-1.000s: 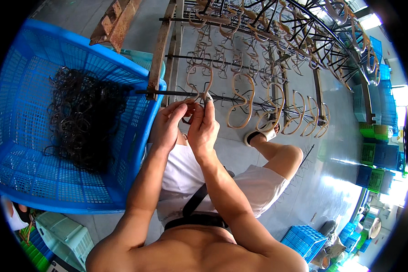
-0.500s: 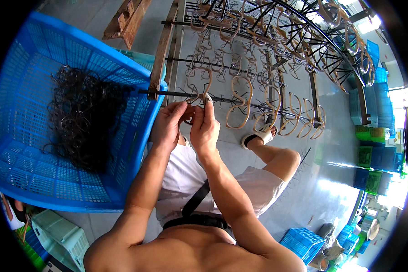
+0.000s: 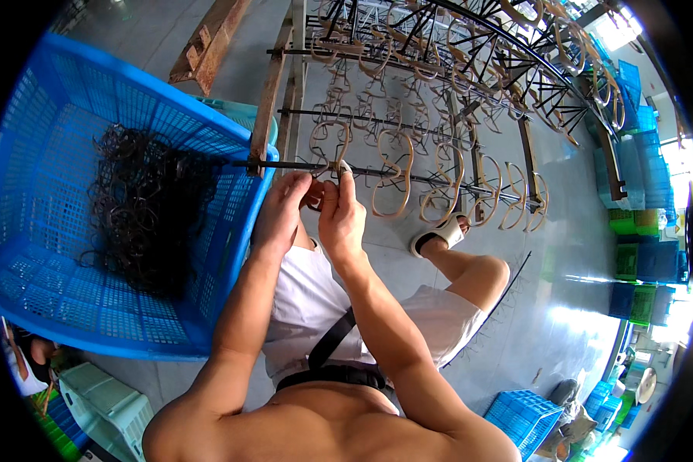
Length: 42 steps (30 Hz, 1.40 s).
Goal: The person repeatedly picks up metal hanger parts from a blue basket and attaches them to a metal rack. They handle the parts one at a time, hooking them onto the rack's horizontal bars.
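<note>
A tan eyeglass frame [image 3: 330, 140] stands against a black rod [image 3: 292, 165], one loop above the rod and the other partly hidden between my hands. My left hand [image 3: 282, 212] is closed, thumb and fingers pinching the frame's lower loop just below the rod. Close beside it, my right hand [image 3: 342, 219] is closed too, its forefinger pointing up to the frame's middle at the rod. A pale covering shows on that fingertip. Farther right along the same rod hang several similar eyeglass frames [image 3: 393, 173].
At my left stands a large blue plastic basket [image 3: 23, 231] with a tangled heap of dark, thin curved pieces [image 3: 142, 208]. Wooden rack posts [image 3: 265, 115] carry more rods and frames ahead. A small blue crate [image 3: 523, 416] sits at the lower right, a pale green crate [image 3: 104, 404] lower left.
The rack appears slightly lower and farther left in the picture. My hands stay together at the same frame, with only small finger shifts.
</note>
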### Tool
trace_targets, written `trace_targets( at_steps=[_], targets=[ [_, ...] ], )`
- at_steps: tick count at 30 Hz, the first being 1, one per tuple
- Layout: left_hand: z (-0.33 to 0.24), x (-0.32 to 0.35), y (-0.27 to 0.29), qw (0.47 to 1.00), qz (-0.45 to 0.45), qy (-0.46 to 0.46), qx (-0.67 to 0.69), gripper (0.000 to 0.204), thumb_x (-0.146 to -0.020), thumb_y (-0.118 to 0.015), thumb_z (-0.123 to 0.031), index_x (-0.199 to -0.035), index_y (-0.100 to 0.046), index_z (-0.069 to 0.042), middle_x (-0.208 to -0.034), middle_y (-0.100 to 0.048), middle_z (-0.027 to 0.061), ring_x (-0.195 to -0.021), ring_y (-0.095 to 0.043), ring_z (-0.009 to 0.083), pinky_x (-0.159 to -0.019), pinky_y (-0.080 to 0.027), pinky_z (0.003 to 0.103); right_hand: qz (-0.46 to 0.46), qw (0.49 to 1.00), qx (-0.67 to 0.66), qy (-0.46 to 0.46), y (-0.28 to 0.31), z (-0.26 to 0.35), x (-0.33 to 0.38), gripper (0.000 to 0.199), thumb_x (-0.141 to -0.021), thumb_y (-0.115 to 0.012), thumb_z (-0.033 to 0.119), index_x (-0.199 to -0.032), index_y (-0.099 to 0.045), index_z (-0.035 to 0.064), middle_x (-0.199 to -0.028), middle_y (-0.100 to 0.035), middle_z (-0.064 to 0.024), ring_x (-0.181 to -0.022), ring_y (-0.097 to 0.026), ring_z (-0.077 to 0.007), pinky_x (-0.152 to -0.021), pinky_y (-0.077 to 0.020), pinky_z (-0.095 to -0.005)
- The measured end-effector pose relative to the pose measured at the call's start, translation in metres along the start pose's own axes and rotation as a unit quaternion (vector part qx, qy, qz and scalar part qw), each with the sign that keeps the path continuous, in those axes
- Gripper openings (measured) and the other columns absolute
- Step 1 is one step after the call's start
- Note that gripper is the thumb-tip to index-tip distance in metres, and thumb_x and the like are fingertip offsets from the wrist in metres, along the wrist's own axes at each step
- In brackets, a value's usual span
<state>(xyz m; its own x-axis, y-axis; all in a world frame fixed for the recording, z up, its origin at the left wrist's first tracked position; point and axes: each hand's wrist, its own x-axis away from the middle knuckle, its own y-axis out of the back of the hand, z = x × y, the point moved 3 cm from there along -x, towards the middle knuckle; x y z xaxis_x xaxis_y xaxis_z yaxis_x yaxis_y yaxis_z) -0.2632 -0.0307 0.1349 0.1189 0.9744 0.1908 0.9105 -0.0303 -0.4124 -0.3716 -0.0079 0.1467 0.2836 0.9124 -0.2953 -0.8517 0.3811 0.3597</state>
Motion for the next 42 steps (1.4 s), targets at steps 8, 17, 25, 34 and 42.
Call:
trace_targets(
  at_steps=[8, 17, 25, 34, 42],
  targets=[
    [-0.022, -0.042, -0.022, 0.995, -0.043, 0.035, -0.087, 0.021, -0.088, -0.059, -0.028, -0.083, -0.064, -0.008, -0.073, -0.060, -0.0015, -0.062, -0.053, 0.0076, -0.057, -0.040, 0.021, 0.082, 0.993, -0.049, -0.073, 0.026, 0.002, 0.011, 0.033, -0.090, -0.055, 0.016, -0.116, -0.044, -0.0027, -0.071, -0.062, -0.0166, -0.060, -0.062, -0.0302, -0.053, -0.0476, -0.0362],
    [-0.027, -0.061, 0.000, 0.989, -0.016, 0.144, 0.024, 0.015, -0.081, -0.066, -0.026, -0.082, -0.061, -0.011, -0.072, -0.059, -0.0012, -0.060, -0.052, 0.0102, -0.052, -0.039, 0.024, 0.142, 0.928, 0.120, -0.322, 0.374, -0.099, 0.005, 0.024, -0.084, -0.050, 0.017, -0.095, -0.068, 0.0044, -0.072, -0.063, -0.0075, -0.070, -0.059, -0.0215, -0.067, -0.0471, -0.0290],
    [-0.040, -0.064, 0.021, 0.959, 0.038, -0.037, -0.278, 0.045, -0.096, -0.039, -0.041, -0.119, -0.056, -0.006, -0.111, -0.063, 0.0072, -0.094, -0.057, 0.0138, -0.081, -0.042, 0.026, -0.038, 0.872, 0.476, 0.111, 0.436, -0.199, -0.105, 0.037, -0.077, -0.054, 0.002, -0.114, -0.056, 0.0065, -0.116, -0.051, -0.0147, -0.106, -0.049, -0.0358, -0.091, -0.0412, -0.0429],
    [-0.002, -0.008, 0.000, 0.989, 0.109, 0.010, -0.102, 0.067, -0.094, -0.027, -0.056, -0.122, -0.049, 0.001, -0.099, -0.065, 0.0187, -0.108, -0.056, 0.0252, -0.102, -0.030, 0.041, -0.221, 0.963, -0.079, -0.130, 0.524, -0.241, -0.081, 0.045, -0.091, -0.056, 0.029, -0.128, -0.046, 0.0051, -0.098, -0.056, -0.0062, -0.086, -0.053, -0.0151, -0.075, -0.0437, -0.0293],
    [-0.048, 0.032, 0.161, 0.782, -0.361, -0.140, -0.488, 0.019, -0.082, -0.060, -0.021, -0.094, -0.063, -0.007, -0.085, -0.067, 0.0123, -0.079, -0.065, 0.0248, -0.071, -0.051, 0.036, -0.284, 0.945, 0.146, -0.061, 0.400, -0.078, 0.007, 0.035, -0.089, -0.052, 0.020, -0.117, -0.053, -0.0015, -0.087, -0.058, -0.0080, -0.072, -0.054, -0.0162, -0.062, -0.0449, -0.0289]
  ],
)
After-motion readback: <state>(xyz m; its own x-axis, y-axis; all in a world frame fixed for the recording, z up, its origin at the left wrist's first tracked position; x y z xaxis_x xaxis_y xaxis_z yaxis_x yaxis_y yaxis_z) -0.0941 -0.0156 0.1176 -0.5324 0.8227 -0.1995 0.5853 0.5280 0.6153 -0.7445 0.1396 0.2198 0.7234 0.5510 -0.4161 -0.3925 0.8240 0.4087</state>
